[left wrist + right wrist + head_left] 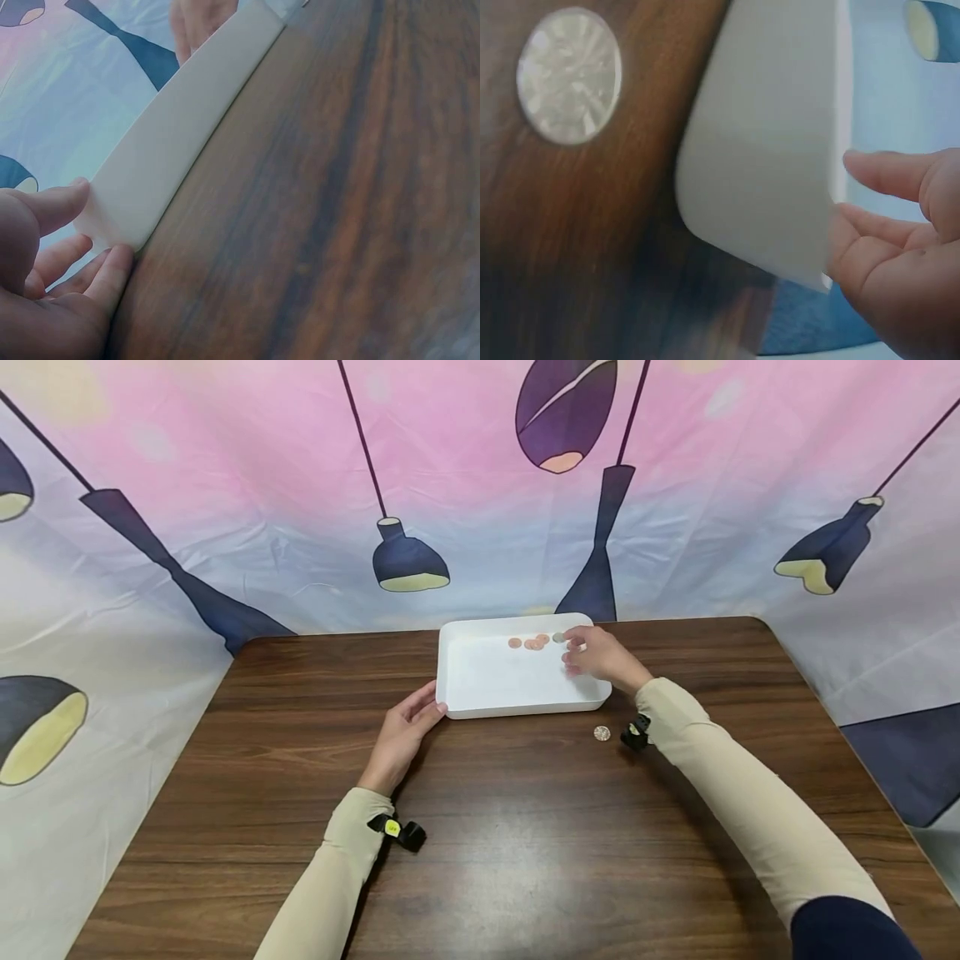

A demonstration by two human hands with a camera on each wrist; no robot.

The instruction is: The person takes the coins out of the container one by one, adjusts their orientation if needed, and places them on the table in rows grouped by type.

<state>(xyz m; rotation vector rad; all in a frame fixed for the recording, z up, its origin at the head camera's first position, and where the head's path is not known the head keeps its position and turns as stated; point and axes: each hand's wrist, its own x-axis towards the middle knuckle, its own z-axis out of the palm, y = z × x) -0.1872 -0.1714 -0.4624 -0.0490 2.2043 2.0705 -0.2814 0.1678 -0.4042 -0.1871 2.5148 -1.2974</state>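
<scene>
A shallow white tray (495, 681) stands near the far edge of the table. My left hand (405, 731) grips its near left corner, thumb at the front wall and fingers along the side; the left wrist view shows the fingers (109, 277) low on that corner. Over the tray's right end reaches my right hand (600, 657), thumb and fingers apart, fingertips right beside a silvery coin-like disc (558, 637). Several copper-coloured discs (514, 643) lie left of it in the tray. A round, clear, faceted disc (570, 75) lies on the table outside the tray's front right corner.
The dark wood-grain table (480, 827) stretches toward me from the tray. Behind it hangs a pastel cloth (480, 468) printed with lamps. Each wrist carries a small black camera strap, the left camera (408, 835) close above the table.
</scene>
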